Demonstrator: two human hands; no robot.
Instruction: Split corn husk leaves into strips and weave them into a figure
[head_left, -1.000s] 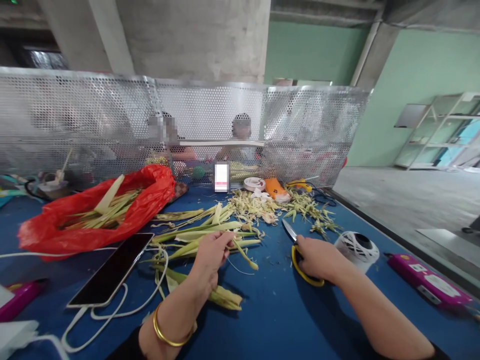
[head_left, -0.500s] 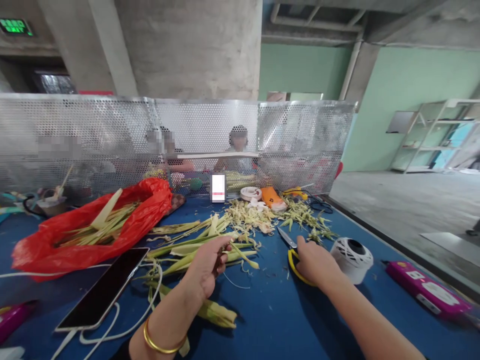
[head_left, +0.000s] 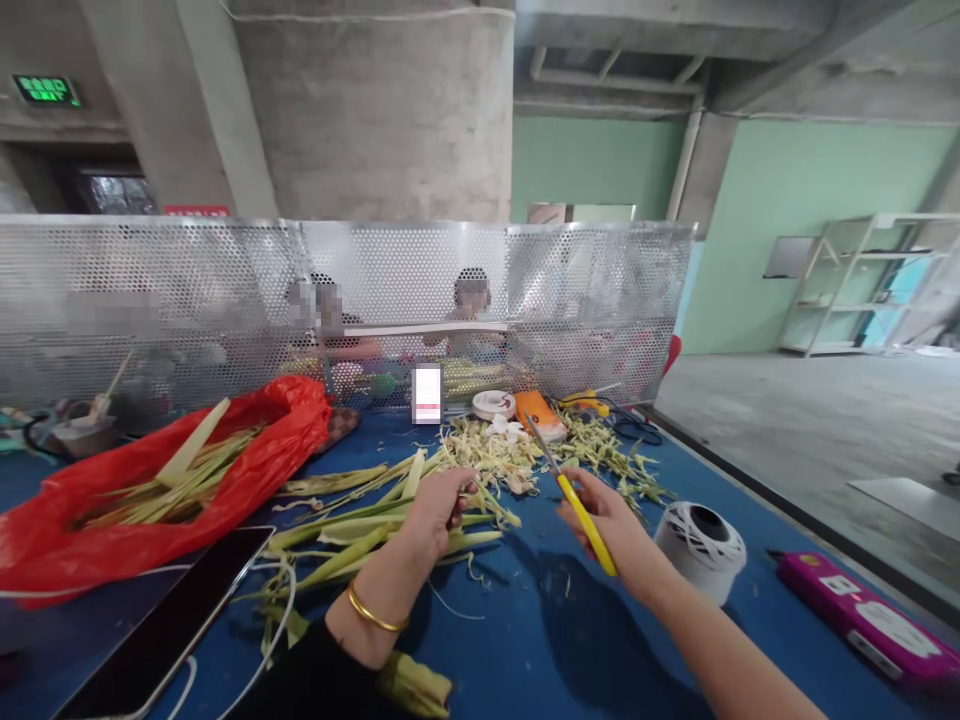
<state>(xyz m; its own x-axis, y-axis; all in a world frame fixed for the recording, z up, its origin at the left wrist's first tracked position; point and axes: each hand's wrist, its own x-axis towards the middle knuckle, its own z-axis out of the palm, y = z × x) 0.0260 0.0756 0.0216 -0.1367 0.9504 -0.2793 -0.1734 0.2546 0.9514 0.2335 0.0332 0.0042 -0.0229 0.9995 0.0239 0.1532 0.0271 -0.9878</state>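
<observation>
the right hand [head_left: 616,528] grips yellow-handled scissors [head_left: 574,498] above the blue table [head_left: 510,630], the left hand [head_left: 439,508] curls over husk strips [head_left: 352,562] (pinching what, we cannot tell), and one careless swing could nick the latter hand.

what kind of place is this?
Likely a handicraft workshop in a bare concrete building: husk-like strips spread over a blue worktable, people behind a perforated metal divider, and a lit exit sign high up.
</observation>
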